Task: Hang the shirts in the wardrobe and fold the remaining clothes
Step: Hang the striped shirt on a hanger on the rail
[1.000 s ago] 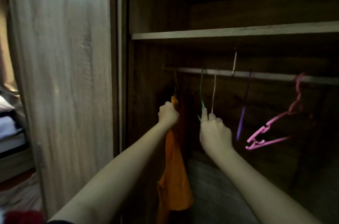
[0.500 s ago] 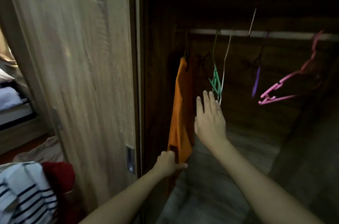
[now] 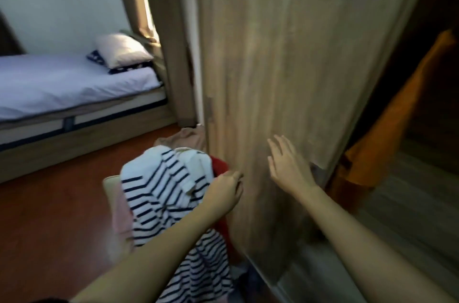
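- Head view, smeared by motion: I see the left hand (image 3: 224, 191) at a heap of clothes, fingers curled at the edge of the striped shirt (image 3: 161, 191), a soft navy-and-white knit, just beside a red garment (image 3: 219, 165). I cannot tell whether they pinch cloth.
- I have the right hand (image 3: 288, 166) in front of the wardrobe door (image 3: 285, 54), a flat pale wood-grain panel, fingers straight, spread apart and holding nothing.
- I see the orange shirt (image 3: 397, 124) hanging draped inside the dark wardrobe, at right.
- Beige cloth (image 3: 183, 137) lies crumpled on the glossy reddish floor (image 3: 49, 203).
- Bed (image 3: 62, 84) with a pale sheet and a plump pillow (image 3: 121, 50) stands at left.
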